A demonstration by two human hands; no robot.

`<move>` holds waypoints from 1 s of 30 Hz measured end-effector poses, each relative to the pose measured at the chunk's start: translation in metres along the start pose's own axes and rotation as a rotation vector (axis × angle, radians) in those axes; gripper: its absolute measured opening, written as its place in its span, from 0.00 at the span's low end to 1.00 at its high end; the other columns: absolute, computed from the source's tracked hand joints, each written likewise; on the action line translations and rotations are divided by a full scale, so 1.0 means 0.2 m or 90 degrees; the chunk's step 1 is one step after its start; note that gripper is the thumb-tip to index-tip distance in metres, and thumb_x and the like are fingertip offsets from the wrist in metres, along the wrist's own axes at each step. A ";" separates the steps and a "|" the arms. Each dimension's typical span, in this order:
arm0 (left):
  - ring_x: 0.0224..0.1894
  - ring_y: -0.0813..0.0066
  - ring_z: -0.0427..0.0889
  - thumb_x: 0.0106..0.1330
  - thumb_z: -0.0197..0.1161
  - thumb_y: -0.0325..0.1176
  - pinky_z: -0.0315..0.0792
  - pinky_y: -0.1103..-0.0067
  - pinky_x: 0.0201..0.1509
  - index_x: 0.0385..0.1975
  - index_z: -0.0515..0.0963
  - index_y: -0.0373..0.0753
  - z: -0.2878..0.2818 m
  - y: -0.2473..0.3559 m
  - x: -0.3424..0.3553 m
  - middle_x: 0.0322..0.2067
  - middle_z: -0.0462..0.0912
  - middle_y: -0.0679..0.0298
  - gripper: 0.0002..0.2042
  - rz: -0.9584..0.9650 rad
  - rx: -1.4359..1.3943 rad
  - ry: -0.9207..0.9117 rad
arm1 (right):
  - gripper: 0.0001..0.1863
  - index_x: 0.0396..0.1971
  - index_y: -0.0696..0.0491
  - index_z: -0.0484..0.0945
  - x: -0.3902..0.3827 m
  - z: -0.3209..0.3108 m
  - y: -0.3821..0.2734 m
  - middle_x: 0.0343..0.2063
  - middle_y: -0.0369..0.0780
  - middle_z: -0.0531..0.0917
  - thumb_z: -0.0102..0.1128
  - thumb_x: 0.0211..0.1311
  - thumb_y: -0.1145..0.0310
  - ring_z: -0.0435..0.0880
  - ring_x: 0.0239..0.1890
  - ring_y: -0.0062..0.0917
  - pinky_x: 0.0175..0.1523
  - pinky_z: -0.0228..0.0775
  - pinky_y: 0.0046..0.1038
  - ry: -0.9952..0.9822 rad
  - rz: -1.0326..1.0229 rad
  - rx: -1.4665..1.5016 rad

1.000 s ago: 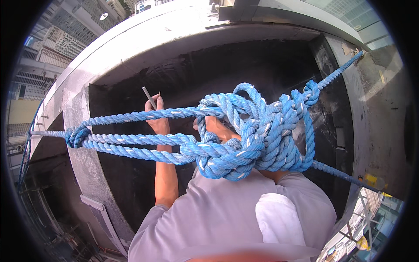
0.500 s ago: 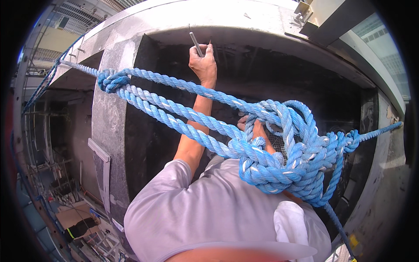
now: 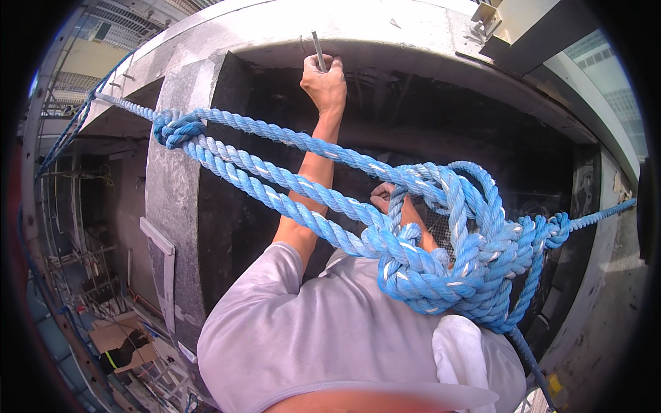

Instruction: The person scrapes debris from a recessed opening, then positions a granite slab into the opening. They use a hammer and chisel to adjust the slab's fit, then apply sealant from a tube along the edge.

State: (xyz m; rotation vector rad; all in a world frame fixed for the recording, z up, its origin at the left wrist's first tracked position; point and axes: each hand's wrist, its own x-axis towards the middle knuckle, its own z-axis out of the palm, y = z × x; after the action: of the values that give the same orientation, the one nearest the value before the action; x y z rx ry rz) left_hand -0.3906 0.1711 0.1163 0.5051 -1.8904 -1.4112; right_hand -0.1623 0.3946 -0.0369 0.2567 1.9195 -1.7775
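1. Pale concrete ledge (image 3: 275,36) curves in sunlight across the top of the view, with a dark recess (image 3: 447,103) beneath it and a rough grey upright panel (image 3: 172,179) on the left.
2. Reaching up to the recess's upper edge, the person's left hand (image 3: 323,82) is closed in a fist-like grip, fingers and thumb together around a slim grey rod (image 3: 319,49). The rod stands out above the fist, tilted slightly left, its upper end seen against the ledge; its lower end is hidden by the hand.
3. Lower and to the right, the right hand (image 3: 383,197) shows only in part, fingers bent, beside and partly behind the rope. Whether it is open or gripping anything cannot be told.
4. Thick blue rope (image 3: 275,133) flecked with white stretches across the foreground, nearer the camera than both forearms. Three strands cross in front of the left forearm, running from a small knot (image 3: 177,128) at left to a large knotted bundle (image 3: 475,258) at right.
5. Below are the person's light grey shirt (image 3: 275,323) and, near the bundle, a white cloth (image 3: 458,351).
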 end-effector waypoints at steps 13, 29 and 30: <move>0.27 0.71 0.83 0.67 0.76 0.31 0.78 0.70 0.36 0.36 0.80 0.32 0.01 -0.06 -0.04 0.25 0.84 0.60 0.11 -0.007 0.003 -0.022 | 0.16 0.46 0.63 0.86 -0.02 -0.01 0.01 0.38 0.48 0.91 0.66 0.64 0.68 0.91 0.44 0.36 0.50 0.82 0.36 0.009 0.019 0.013; 0.34 0.72 0.87 0.69 0.79 0.34 0.81 0.71 0.42 0.41 0.81 0.35 -0.17 -0.07 -0.16 0.32 0.88 0.60 0.13 0.004 -0.024 -0.082 | 0.16 0.46 0.62 0.87 -0.33 -0.17 0.24 0.37 0.45 0.91 0.69 0.65 0.65 0.90 0.41 0.32 0.47 0.82 0.34 0.048 0.046 0.003; 0.36 0.71 0.87 0.70 0.78 0.36 0.82 0.71 0.44 0.41 0.81 0.36 -0.24 -0.09 -0.23 0.34 0.88 0.59 0.14 0.003 0.030 -0.094 | 0.16 0.46 0.62 0.87 -0.40 -0.22 0.32 0.37 0.45 0.91 0.70 0.66 0.65 0.90 0.41 0.32 0.46 0.82 0.34 0.056 0.049 -0.004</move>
State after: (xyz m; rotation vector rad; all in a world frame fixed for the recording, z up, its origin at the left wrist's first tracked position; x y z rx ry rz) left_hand -0.3269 0.1643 0.0920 0.4288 -2.0449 -1.4375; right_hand -0.0755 0.4612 -0.0535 0.4087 1.9476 -1.7363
